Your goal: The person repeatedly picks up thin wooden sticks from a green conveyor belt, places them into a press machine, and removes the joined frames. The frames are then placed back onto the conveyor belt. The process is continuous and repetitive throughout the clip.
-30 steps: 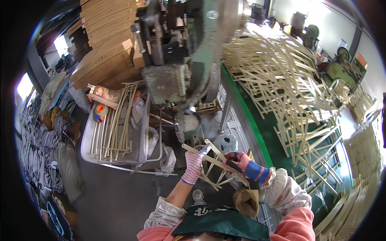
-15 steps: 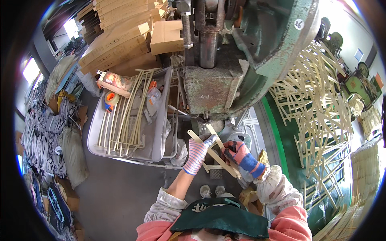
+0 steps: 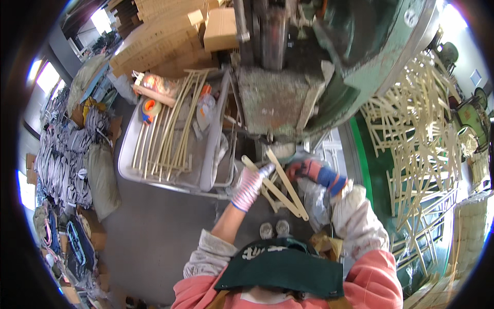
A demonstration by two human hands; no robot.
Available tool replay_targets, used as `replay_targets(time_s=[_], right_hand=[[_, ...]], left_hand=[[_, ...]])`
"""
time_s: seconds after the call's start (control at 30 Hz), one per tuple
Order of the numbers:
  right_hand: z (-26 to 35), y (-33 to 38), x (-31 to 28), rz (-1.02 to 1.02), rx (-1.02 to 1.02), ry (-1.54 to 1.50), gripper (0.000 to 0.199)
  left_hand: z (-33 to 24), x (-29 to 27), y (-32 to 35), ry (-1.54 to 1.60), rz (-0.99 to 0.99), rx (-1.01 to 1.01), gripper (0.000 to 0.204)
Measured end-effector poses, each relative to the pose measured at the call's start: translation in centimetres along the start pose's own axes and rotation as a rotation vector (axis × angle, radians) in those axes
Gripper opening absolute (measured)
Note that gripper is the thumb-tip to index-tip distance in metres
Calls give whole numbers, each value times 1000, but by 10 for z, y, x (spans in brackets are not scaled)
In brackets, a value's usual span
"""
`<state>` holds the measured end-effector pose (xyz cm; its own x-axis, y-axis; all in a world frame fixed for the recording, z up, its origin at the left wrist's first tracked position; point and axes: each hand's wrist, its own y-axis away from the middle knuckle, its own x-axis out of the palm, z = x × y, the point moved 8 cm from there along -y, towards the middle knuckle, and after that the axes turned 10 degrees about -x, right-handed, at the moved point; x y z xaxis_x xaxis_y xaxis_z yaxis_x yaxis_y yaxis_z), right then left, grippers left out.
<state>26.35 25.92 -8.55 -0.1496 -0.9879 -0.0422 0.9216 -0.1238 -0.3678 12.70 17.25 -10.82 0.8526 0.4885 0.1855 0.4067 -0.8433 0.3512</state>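
Observation:
My left hand (image 3: 249,186), in a white glove with pink and blue stripes, is closed on a few flat cream strips (image 3: 288,185) with rounded, holed ends. They cross one another and look joined as a folding frame; the exact joints I cannot make out. The strips' far ends lie just below the head of a green press (image 3: 280,100). To their right is my right hand (image 3: 315,174), in a red and blue glove. Its fingers are dark and smeared by motion, apart from the strips' near ends.
On the left stands a grey-white tub (image 3: 207,172) with cream rods (image 3: 172,131), a tape roll (image 3: 151,107) and a plastic bag (image 3: 207,110). Cardboard boxes (image 3: 220,30) are stacked behind. A large heap of cream strips (image 3: 411,118) lies to the right.
My right hand has let go of the strips' near ends and moved up toward the press. My left hand keeps its hold. The view has shifted slightly.

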Motion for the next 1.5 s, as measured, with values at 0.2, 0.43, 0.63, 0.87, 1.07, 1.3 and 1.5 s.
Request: replay_targets(time_s=[0.2,0.43,0.63,0.87,1.07,1.3,1.5], right_hand=[[-148,13,-89,-293,588,1297,17],[-257,5,-121,-362,565,1131,14],[-271,3,-132,-368,521,1078,11],[-291,19,-141,-371,466,1028,10],[-357,29,-144,-780,255,-469,12],[-209,-4,-111,-460,-93,90,22],[-121,-26,-44,-135,-55,959,35]], left_hand=[[26,-14,8,153,189,-127,23],[10,-35,61,97,87,-40,24],[-13,-12,70,-177,147,6,24],[-53,-35,74,126,50,37,32],[-69,-58,87,259,101,53,31],[-10,-16,67,61,143,-39,35],[-20,-31,63,303,15,7,23]])
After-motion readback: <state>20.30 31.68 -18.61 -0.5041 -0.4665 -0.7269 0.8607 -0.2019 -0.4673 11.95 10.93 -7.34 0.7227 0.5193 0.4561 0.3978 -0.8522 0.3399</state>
